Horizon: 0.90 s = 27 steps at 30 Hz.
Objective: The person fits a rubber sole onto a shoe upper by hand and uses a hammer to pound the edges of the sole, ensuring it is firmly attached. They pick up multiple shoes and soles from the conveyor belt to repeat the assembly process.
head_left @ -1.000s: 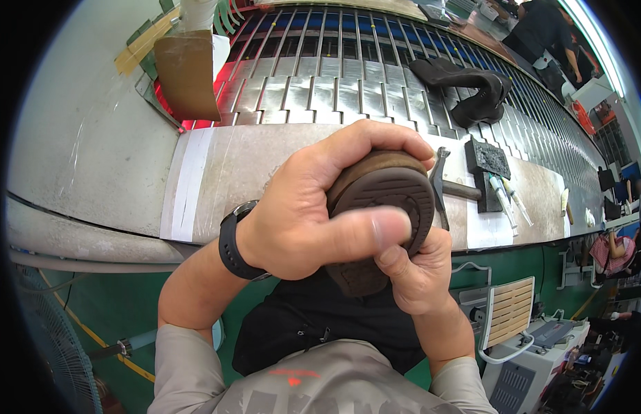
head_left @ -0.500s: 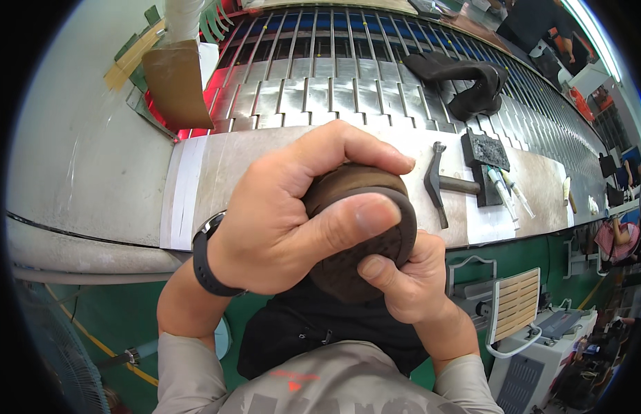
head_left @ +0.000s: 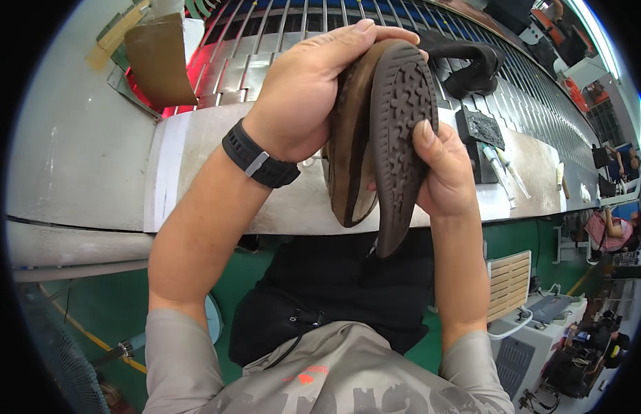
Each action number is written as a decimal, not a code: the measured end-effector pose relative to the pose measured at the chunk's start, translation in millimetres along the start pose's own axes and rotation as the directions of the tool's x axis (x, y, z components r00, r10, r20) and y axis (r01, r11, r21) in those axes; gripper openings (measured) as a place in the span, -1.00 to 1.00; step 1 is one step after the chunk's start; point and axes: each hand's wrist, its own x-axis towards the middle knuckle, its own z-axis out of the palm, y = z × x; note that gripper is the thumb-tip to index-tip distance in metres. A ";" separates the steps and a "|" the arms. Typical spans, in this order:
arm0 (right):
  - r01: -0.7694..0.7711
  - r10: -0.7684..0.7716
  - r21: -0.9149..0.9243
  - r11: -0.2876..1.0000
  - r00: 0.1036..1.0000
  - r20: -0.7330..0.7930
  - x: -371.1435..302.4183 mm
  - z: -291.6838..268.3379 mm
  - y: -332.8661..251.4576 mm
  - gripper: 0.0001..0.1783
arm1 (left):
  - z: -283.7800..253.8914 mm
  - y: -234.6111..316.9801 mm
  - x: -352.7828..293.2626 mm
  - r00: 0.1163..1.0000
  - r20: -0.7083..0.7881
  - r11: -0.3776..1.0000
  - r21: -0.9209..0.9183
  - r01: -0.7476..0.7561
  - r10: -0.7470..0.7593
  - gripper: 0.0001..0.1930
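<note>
A brown shoe [head_left: 349,159] is held up over the front of the bench, lengthwise away from me. Along its right side is a dark brown outsole [head_left: 402,138] with a lugged tread facing right. The two meet at the far end; toward me a gap opens between them, and the sole's near end hangs free. My left hand [head_left: 299,96] is closed round the shoe's far left side, fingers over the tip. My right hand [head_left: 448,169] grips the outsole by its right edge, thumb on the tread and some fingers hidden behind it.
Beyond the bench top [head_left: 231,148] runs a slatted metal conveyor [head_left: 265,62] with a dark shoe [head_left: 475,65] on it. To the right lie a black block [head_left: 480,127] and syringe-like applicators [head_left: 499,176]. A brown flap [head_left: 162,62] stands at left.
Both hands have carried the shoe up and away from me, turning it lengthwise. The sole's tread now shows, with a gap beside the shoe. The hammer seen earlier is hidden behind my hands.
</note>
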 end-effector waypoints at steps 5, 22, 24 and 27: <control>0.033 -0.032 0.027 0.999 0.999 -0.026 3.8 -0.4 6.0 -0.48 | 0.8 -3.0 2.0 0.998 -0.053 1.000 0.017 0.020 -0.019 -0.45; 0.118 -0.125 -0.075 0.990 0.988 -0.090 0.3 3.8 6.2 -0.58 | 17.1 -10.2 -3.8 0.979 -0.101 0.951 0.276 -0.142 0.176 -0.40; 0.114 -0.121 -0.078 0.990 0.989 -0.091 -1.7 -1.5 6.2 -0.58 | 12.1 -10.8 -2.0 0.983 -0.055 0.934 0.325 -0.147 0.174 -0.36; 0.117 -0.121 -0.057 0.991 0.990 -0.071 0.4 -1.2 7.7 -0.58 | 3.5 -12.5 -1.1 0.994 -0.056 0.992 0.096 -0.084 0.090 -0.33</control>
